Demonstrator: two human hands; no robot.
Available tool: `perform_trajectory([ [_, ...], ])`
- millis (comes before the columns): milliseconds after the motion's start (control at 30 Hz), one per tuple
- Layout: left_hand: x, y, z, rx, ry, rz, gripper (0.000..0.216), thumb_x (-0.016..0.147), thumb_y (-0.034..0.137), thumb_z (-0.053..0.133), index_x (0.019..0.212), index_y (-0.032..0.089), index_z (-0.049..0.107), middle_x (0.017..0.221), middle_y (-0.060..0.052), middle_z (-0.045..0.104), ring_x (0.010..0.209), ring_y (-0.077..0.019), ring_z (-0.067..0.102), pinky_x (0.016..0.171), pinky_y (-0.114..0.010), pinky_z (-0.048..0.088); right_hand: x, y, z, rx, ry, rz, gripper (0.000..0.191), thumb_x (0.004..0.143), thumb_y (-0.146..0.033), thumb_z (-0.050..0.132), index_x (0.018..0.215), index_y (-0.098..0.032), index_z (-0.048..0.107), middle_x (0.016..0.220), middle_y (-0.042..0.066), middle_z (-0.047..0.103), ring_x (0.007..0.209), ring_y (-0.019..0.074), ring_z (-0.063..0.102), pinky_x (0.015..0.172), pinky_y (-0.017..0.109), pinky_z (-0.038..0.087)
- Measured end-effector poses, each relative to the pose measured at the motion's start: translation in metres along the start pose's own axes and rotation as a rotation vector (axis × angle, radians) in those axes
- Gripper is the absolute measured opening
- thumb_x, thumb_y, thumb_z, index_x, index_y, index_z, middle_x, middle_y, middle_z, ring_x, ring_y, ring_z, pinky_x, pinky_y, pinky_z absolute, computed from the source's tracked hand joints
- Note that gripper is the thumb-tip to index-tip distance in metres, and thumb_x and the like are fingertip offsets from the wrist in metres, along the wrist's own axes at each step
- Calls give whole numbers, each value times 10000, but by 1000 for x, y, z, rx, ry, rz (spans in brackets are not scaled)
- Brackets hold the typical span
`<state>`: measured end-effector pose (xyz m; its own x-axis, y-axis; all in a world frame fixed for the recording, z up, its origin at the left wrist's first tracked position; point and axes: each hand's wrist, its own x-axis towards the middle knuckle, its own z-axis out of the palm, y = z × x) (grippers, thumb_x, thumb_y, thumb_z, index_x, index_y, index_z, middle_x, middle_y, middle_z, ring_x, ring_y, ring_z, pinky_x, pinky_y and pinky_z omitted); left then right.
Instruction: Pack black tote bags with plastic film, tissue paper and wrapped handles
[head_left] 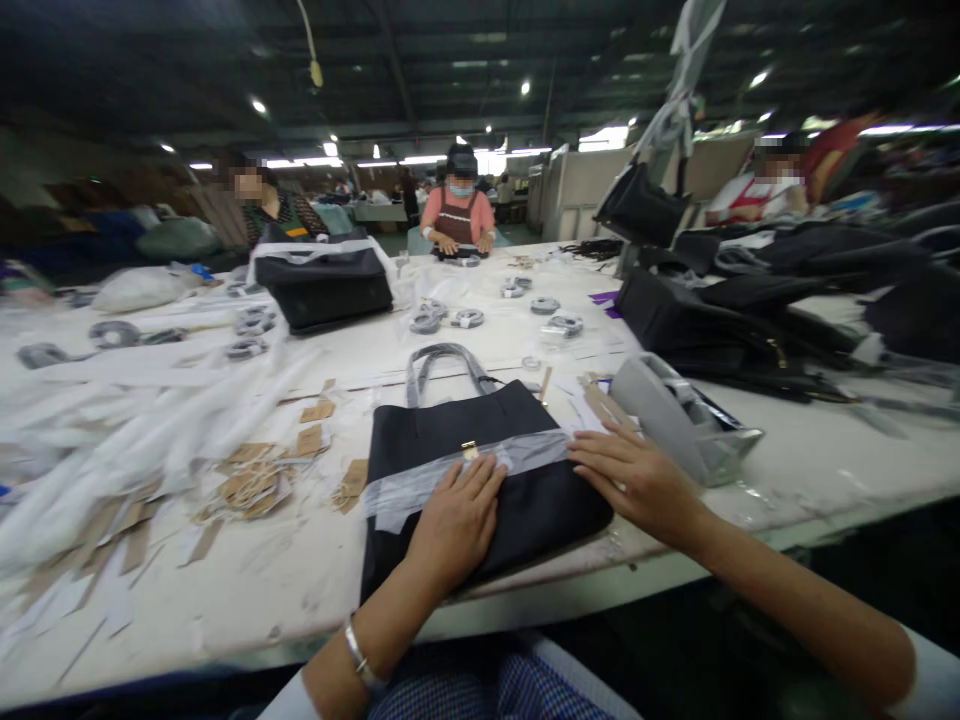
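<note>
A black handbag [450,425] lies flat at the table's front edge, its wrapped handles [448,355] pointing away from me. Across its front runs a band of clear plastic film [536,448], with a small gold clasp [469,450] showing just above it. My left hand [461,515] lies flat on the film and bag below the clasp, fingers stretched out. At the bag's right edge, my right hand [634,475] rests with extended fingers on the end of the film. Neither hand is wrapped around anything.
A grey tape dispenser [660,415] stands right of the bag. Brown tags [251,480] and white wrapping sheets [172,420] lie left. Black bags [720,330] pile up at right; another black bag [326,290] stands at back left. A co-worker [459,210] sits across the table.
</note>
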<state>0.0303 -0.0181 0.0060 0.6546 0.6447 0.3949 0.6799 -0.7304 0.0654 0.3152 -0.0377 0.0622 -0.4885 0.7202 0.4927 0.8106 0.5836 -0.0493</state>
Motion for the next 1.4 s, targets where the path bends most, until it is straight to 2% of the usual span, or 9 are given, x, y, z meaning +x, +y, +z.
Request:
perform_trajectory([
  [167, 1, -4, 4, 35, 26, 50, 484, 964, 193, 431, 1446, 146, 438, 1492, -111, 459, 1362, -251, 459, 1123, -464, 393, -40, 85, -67, -276, 233, 505, 338, 907, -350, 529, 1169, -201, 682, 1396, 105, 568, 1389, 305, 402, 1165, 528, 287],
  [233, 1, -4, 4, 41, 41, 60, 485, 961, 189, 434, 1443, 143, 444, 1488, -114, 463, 1358, -254, 465, 1121, -466, 398, -53, 118, -79, -293, 196, 710, 318, 853, -389, 573, 1030, -174, 725, 1396, 146, 556, 1381, 352, 395, 1156, 547, 277],
  [367, 0, -2, 4, 42, 67, 51, 480, 955, 183, 439, 1433, 151, 460, 1474, -108, 483, 1347, -252, 479, 1112, -464, 411, -55, 145, -80, 20, 19, 1062, 422, 830, -551, 545, 826, -186, 756, 1252, 152, 654, 1205, 366, 557, 992, 499, 443],
  [533, 0, -2, 4, 40, 86, 50, 476, 958, 187, 438, 1433, 155, 461, 1468, -108, 491, 1338, -252, 489, 1107, -464, 418, -37, 137, -73, 522, 50, 1252, 472, 719, -602, 646, 899, -181, 760, 1030, 102, 744, 914, 280, 654, 701, 379, 514],
  [733, 0, -2, 3, 43, 84, 44, 469, 956, 187, 454, 1424, 162, 472, 1462, -96, 502, 1335, -242, 493, 1111, -453, 421, -38, 136, -91, 719, 354, 1129, 355, 765, -565, 643, 781, -217, 714, 1156, 101, 710, 1179, 297, 598, 947, 463, 525],
  [900, 0, -2, 3, 46, 89, 44, 479, 957, 191, 453, 1436, 169, 458, 1474, -92, 487, 1340, -244, 487, 1109, -456, 423, -53, 108, -124, 845, 562, 1052, 246, 803, -458, 657, 748, -222, 699, 1261, 107, 661, 1244, 278, 570, 1084, 416, 468],
  [1033, 0, -4, 5, 45, 89, 50, 490, 956, 195, 452, 1445, 171, 448, 1478, -96, 480, 1345, -251, 481, 1108, -458, 423, -70, 81, -137, 859, 507, 1075, 214, 823, -428, 655, 776, -241, 747, 1303, 107, 644, 1295, 292, 529, 1122, 395, 425],
  [1200, 0, -5, 6, 40, 85, 57, 493, 953, 199, 455, 1445, 173, 448, 1478, -90, 481, 1342, -257, 484, 1107, -465, 423, -105, 62, -123, 830, 429, 1219, 271, 788, -481, 682, 893, -244, 760, 1262, 108, 668, 1211, 310, 597, 1108, 455, 446],
  [1400, 0, -4, 5, -7, 114, 31, 498, 955, 202, 448, 1449, 149, 420, 1441, -96, 527, 1320, -241, 509, 1102, -449, 430, -141, 65, -88, 893, 458, 1331, 273, 663, -464, 808, 813, -240, 762, 986, 87, 739, 818, 221, 690, 781, 354, 631],
])
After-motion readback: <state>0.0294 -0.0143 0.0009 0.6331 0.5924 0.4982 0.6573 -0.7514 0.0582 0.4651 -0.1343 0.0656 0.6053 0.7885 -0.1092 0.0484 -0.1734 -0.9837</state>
